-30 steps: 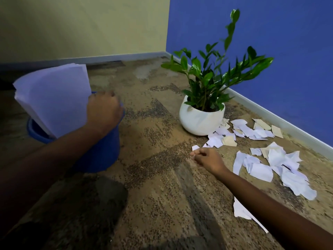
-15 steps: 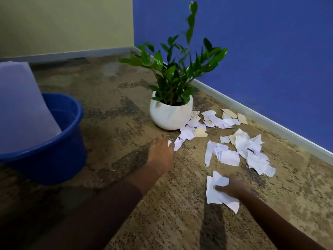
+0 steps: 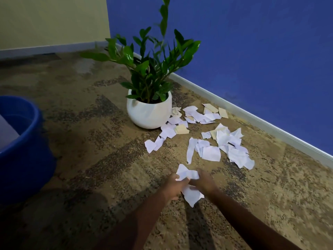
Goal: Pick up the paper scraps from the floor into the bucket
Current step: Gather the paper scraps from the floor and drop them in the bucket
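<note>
Paper (image 3: 7, 132) already lies in the blue bucket (image 3: 27, 150) at far left, so the job seems begun. Most scraps (image 3: 210, 152) lie on the carpet (image 3: 90, 159) beside the white plant pot (image 3: 149, 112) and toward the wall, well apart from the bucket. Lower down, left hand (image 3: 173, 186) and right hand (image 3: 204, 181) meet, fingers curled, both gripping one crumpled bunch (image 3: 187, 175) of scraps.

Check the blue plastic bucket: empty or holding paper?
Holding paper: a pale paper sheet shows inside the blue plastic bucket, at the left edge.
</note>
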`<state>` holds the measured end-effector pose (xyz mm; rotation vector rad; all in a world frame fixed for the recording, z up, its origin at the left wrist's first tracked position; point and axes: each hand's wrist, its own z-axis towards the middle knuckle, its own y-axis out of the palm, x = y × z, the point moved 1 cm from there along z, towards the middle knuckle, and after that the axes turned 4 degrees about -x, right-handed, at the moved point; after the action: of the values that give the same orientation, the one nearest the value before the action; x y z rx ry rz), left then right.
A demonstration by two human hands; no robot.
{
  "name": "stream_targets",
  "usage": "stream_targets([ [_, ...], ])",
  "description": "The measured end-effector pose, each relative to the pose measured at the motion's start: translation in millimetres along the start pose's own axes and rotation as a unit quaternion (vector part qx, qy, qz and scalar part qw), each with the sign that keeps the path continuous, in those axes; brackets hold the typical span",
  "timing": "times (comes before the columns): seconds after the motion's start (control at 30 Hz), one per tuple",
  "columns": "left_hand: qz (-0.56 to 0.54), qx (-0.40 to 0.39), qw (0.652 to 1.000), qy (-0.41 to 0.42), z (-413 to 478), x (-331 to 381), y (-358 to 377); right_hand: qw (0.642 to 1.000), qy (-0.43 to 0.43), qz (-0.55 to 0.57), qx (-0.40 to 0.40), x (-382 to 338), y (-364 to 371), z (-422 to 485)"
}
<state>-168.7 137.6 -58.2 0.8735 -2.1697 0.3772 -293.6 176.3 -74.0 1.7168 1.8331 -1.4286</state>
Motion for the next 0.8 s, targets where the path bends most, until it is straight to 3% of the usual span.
stream_targets([
  [0.13, -0.194, -0.039, 0.98, -0.011, 5, -5, 2, 0.991, -0.109, -0.003, -0.076, -20, 21, -9],
  [0.27, -0.205, 0.049, 0.977, 0.019, 7, -5, -6, 0.979, -0.113, -0.055, -0.158, -23, 31, -8],
  [0.4, -0.112, 0.122, 0.986, 0.019, 9, -9, -20, 0.972, -0.101, -0.203, -0.054, -7, 13, 2],
  [0.5, -0.002, 0.164, 0.986, 0.04, 14, -10, -25, 0.958, 0.007, -0.286, 0.034, 9, 1, 9],
  [0.6, 0.119, 0.17, 0.976, 0.068, 18, -4, -22, 0.941, 0.064, -0.332, 0.019, 14, 5, 7],
  [0.8, 0.287, 0.131, 0.943, 0.101, 32, 17, -13, 0.942, 0.023, -0.332, 0.027, 17, 22, 6],
])
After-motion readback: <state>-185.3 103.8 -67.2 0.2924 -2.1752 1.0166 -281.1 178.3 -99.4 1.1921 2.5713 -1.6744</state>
